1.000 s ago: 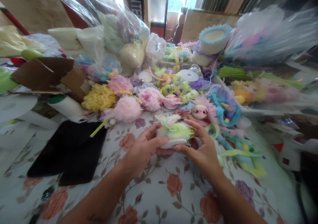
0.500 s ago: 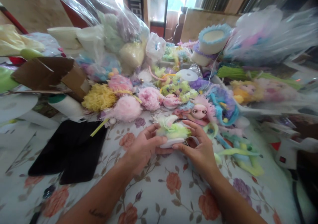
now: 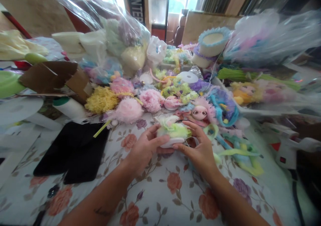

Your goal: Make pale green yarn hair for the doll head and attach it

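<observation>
A small fluffy yellow-green piece with a smooth white underside [image 3: 173, 131] is held just above the flowered tablecloth [image 3: 155, 186]. My left hand [image 3: 146, 147] grips its left side, thumb across the front and fingers behind and beneath. At its right, my right hand [image 3: 200, 149] curves round it, thumb at the lower front edge and fingers at the top. A thin loop of pale wire or thread shows between the piece and my right palm. Just beyond my right fingers lies a doll head with pink hair [image 3: 200, 113]. The far side of the held piece is hidden.
Pompoms, including a pale pink one [image 3: 129, 110] and a yellow one [image 3: 101, 99], are heaped behind my hands. A black flat case [image 3: 72, 149] lies left, below an opened cardboard box [image 3: 52, 77]. At right are pastel pipe cleaners [image 3: 240, 152] and a white corded tool [image 3: 286, 155].
The view has shifted slightly, so the background sits a little lower. Both hands keep nearly the same hold on the fluffy piece.
</observation>
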Demonstrator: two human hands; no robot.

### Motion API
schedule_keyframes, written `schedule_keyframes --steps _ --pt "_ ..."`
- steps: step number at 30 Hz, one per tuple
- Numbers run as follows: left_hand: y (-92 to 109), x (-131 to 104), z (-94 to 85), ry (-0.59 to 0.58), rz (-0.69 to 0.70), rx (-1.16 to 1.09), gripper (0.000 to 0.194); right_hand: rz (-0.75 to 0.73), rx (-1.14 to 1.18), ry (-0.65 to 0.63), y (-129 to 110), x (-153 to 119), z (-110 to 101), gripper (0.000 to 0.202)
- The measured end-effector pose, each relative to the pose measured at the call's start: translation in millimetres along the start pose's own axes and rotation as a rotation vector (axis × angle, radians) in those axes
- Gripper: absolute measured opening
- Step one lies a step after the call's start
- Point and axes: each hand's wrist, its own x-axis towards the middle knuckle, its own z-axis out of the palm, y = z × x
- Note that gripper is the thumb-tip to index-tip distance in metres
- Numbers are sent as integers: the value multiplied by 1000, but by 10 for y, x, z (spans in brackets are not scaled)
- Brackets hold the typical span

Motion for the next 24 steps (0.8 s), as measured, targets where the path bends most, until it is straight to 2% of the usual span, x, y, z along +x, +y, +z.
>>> schedule_keyframes --steps 5,8,12,15,18,21,24 --pt "18 -1 -10 -45 -62 -97 39 15 7 31 -13 11 -5 63" --pt "36 -8 -29 -74 -72 -149 40 75 54 38 -46 30 -27 64" --pt "39 -16 -64 -68 -70 -177 50 168 140 46 -60 50 -71 64" --pt "45 -19 -78 -135 -52 -182 60 184 148 63 -52 59 -86 66" --pt "59 -29 -82 -158 -34 -136 64 153 119 56 -52 52 -64 66" --pt "63 -37 -76 -116 -27 5 52 68 12 35 -40 19 -20 65" --pt "48 -32 -59 -80 11 108 51 -33 -146 0 -3 -28 11 63"
